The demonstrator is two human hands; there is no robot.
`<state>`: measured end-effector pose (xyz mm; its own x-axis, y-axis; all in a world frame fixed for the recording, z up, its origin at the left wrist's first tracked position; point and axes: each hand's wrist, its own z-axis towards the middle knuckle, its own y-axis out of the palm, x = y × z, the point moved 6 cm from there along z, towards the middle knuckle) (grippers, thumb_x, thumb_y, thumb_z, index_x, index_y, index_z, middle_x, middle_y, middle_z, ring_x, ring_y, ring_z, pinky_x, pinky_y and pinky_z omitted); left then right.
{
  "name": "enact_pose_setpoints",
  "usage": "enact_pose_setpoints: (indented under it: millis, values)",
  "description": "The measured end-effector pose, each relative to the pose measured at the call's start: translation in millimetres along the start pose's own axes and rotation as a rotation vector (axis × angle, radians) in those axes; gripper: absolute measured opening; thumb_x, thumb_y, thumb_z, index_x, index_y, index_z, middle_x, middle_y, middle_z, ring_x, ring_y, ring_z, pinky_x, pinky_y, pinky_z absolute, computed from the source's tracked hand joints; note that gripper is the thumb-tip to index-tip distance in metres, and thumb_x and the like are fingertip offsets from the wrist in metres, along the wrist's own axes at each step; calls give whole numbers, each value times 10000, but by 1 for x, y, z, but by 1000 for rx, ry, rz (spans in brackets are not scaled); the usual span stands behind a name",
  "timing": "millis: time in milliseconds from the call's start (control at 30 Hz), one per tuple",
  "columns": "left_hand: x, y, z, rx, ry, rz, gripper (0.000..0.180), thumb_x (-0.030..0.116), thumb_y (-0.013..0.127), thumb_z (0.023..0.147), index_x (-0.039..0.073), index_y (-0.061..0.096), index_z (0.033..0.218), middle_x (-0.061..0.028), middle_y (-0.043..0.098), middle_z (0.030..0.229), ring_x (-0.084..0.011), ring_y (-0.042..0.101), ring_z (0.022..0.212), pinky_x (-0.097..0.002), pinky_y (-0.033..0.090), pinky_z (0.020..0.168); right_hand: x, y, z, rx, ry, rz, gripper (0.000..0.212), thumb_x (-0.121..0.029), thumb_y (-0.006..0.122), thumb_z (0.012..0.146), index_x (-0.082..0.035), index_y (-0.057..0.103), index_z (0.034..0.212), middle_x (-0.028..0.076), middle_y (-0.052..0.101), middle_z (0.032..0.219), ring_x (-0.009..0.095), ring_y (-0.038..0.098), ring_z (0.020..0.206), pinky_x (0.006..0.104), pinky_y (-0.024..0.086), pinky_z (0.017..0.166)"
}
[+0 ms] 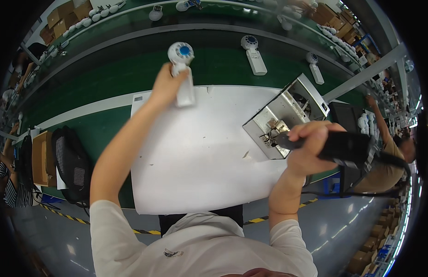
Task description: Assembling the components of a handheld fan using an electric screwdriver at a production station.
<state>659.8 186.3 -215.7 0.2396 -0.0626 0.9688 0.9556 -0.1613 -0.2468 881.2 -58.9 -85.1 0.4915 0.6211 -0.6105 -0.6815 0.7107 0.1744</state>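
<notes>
Near the far edge of a white sheet (195, 152), my left hand (166, 87) is closed around the neck of a white handheld device (186, 94). Its round head has dark openings in a ring and a blue centre; its handle looks slightly blurred. On the right, my right hand (310, 142) grips a black electric screwdriver (347, 147) with a cable at its back end. The driver's tip points left, at the front of an open metal box (288, 108) that looks like a screw feeder. Whether the tip touches anything there, I cannot tell.
Two more white devices (256, 63) (316, 72) lie on the green bench (117, 69) beyond. A slanted metal post (366, 71) rises at right, near a co-worker (382, 173). A black mesh-backed bag (72, 161) and cardboard box (42, 159) stand left.
</notes>
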Motion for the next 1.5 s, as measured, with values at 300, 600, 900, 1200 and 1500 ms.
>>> enact_pose_setpoints:
  millis: [300,600,900,1200,1500]
  values:
    - [-75,-116,98,247,-37,600,449,220,621,864,-56,515,1201,-205,554,1164,-363,558,1002,-415,454,865,7,15,1,-227,193,443,145,-170,476,924,-56,422,994,66,467,587,132,427,386,254,413,360]
    - [10,43,98,229,383,382,430,233,639,836,-28,521,1157,-195,543,1104,-311,587,910,-388,490,823,11,17,-7,-256,147,593,194,-199,500,913,-74,377,996,67,466,588,127,423,386,254,415,358]
    - [-3,161,134,157,-392,624,678,667,605,744,133,651,1158,-155,488,1186,-310,475,1034,-442,365,881,33,9,-19,-179,146,448,208,-56,503,852,-72,376,1016,78,510,632,155,469,404,260,433,380]
    - [29,104,43,-166,-131,-494,346,176,653,873,-23,559,1140,-131,646,988,-177,628,842,-276,505,694,23,0,-8,-241,69,419,316,22,546,781,-38,382,1044,91,552,668,165,513,434,249,439,414]
    - [-1,86,-155,-354,-370,-603,402,54,602,873,27,404,1223,-106,602,1023,-167,607,812,-276,520,720,1,3,-7,-201,114,718,413,-119,649,857,-73,341,1128,93,543,685,165,519,448,277,492,437]
